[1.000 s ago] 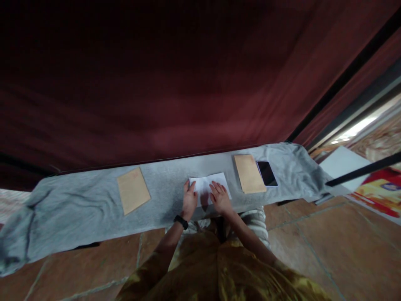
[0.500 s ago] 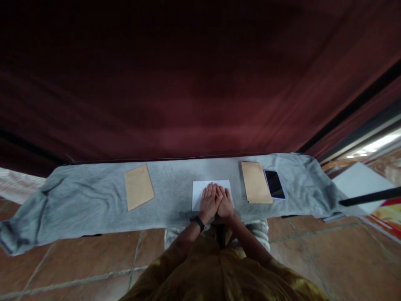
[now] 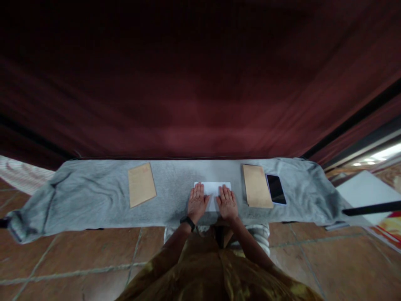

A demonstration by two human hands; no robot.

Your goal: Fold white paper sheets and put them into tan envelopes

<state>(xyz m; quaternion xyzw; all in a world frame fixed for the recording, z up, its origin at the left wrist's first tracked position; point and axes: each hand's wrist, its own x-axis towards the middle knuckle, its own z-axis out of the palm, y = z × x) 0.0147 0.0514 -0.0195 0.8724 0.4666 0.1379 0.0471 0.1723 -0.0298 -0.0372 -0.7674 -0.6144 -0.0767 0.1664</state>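
Observation:
A white sheet of paper lies flat on the grey cloth in front of me. My left hand, with a dark band on its wrist, presses flat on the sheet's left side. On the right side rests my right hand, palm down with the fingers stretched out. Both hands are open, and a strip of white shows between them. Parts of the sheet are hidden under the palms.
To the left lies a brown envelope. Several brown envelopes seem stacked at the right, beside a phone. Grey cloth covers the narrow table, and a dark red curtain hangs behind. A white board sits far right.
My hands were together, overlapping in the middle of the paper. They have slid apart, the left one to the left and the right one to the right, staying flat.

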